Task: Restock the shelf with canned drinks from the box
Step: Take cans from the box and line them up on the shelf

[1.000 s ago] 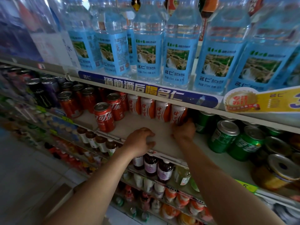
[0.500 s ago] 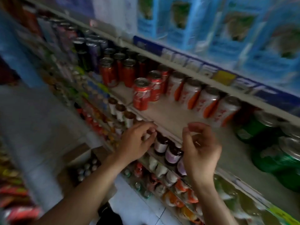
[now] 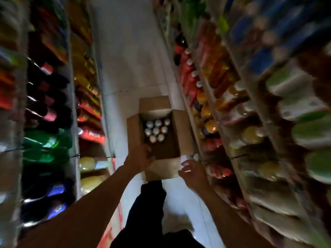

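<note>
Both hands are hovering over the open box (image 3: 177, 133) of cans (image 3: 156, 130) on the floor (image 3: 129, 59). The left hand (image 3: 140, 156) and right hand (image 3: 192, 173) are loosely curled, holding nothing, having left the shelf (image 3: 232, 97).

open cardboard box (image 3: 180, 133) on floor, silver-topped cans (image 3: 156, 130) upright inside

View: swings from the can shelf down to the floor. Cardboard box (image 3: 176, 138) with cans (image 3: 156, 130) now visible. Both hands, left hand (image 3: 140, 156) and right hand (image 3: 193, 173), drop from the shelf toward the box.
</note>
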